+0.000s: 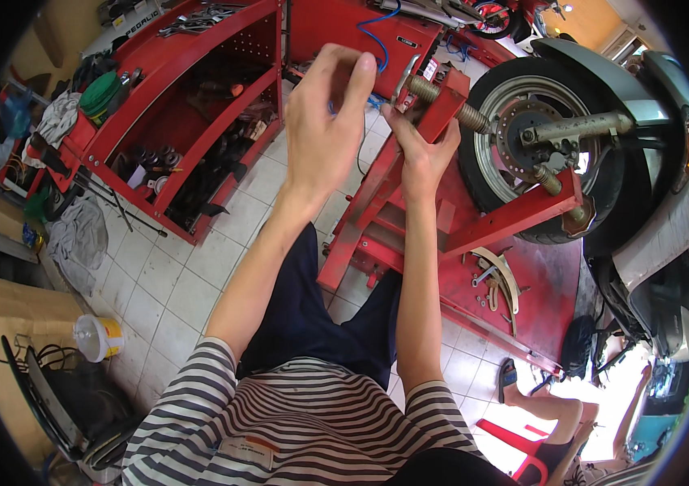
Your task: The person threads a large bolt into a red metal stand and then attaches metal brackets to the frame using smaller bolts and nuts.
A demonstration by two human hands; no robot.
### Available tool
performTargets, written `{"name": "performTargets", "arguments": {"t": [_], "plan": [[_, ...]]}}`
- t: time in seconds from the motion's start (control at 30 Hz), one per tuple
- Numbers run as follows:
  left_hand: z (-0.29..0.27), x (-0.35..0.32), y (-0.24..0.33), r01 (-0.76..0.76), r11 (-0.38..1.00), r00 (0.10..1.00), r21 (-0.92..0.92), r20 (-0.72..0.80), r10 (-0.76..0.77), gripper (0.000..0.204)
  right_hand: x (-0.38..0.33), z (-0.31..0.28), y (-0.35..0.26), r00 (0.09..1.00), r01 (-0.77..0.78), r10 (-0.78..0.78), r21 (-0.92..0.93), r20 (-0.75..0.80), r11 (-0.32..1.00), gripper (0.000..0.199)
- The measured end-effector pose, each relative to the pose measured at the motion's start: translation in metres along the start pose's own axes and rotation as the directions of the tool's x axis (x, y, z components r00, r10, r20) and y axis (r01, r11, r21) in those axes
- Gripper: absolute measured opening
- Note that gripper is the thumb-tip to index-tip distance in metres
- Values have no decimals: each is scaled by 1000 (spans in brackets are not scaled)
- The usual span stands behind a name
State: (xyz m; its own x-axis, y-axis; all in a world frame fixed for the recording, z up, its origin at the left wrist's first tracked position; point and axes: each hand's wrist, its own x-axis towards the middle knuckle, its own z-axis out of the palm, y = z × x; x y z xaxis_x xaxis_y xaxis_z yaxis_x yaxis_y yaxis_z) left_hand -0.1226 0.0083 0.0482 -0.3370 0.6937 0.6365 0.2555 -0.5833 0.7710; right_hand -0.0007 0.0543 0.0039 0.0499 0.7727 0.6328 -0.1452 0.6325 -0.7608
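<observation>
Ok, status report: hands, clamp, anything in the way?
Left hand raised, nothing visible in it. Right hand at red clamp, beside the wheel. No obstruction seen near hands; loose metal parts on red platform.

Part of the right hand (422,162) was hidden from me behind the red clamp arm (440,109), and my view's edge cut off the motorcycle (662,239).

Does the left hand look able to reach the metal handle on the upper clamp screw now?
Probably yes: the left hand is raised beside the metal handle, seems empty, and nothing visible blocks the gap. The right hand is lower, at the red clamp arm.
</observation>
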Motion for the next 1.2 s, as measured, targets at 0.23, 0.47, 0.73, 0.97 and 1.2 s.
{"name": "performTargets", "arguments": {"t": [0.23, 0.47, 0.73, 0.97, 1.2], "plan": [[7, 3, 23, -90, 866, 952, -492, 214, 220, 42, 0, 2, -7, 999, 47, -46, 49, -9, 998, 28], [-18, -71, -29, 133, 787, 978, -603, -46, -201, 33, 0, 3, -3, 1000, -20, 21, 47, -19, 999, 26], [-78, -217, -181, 636, 712, 763, -296, 105, -638, 34, -41, -6, 4, 997, 3, -27, -328, -69, 945, 57], [-72, -217, -178, 641, 755, 767, -140, 99, -633, 34, -189, -77, -13, 987, 17, -73, -357, -143, 934, 58], [-68, -225, -171, 566, 823, 816, 50, 104, -568, 34, -284, -134, -16, 889, -331, 102, -473, -446, 817, 39]]}}
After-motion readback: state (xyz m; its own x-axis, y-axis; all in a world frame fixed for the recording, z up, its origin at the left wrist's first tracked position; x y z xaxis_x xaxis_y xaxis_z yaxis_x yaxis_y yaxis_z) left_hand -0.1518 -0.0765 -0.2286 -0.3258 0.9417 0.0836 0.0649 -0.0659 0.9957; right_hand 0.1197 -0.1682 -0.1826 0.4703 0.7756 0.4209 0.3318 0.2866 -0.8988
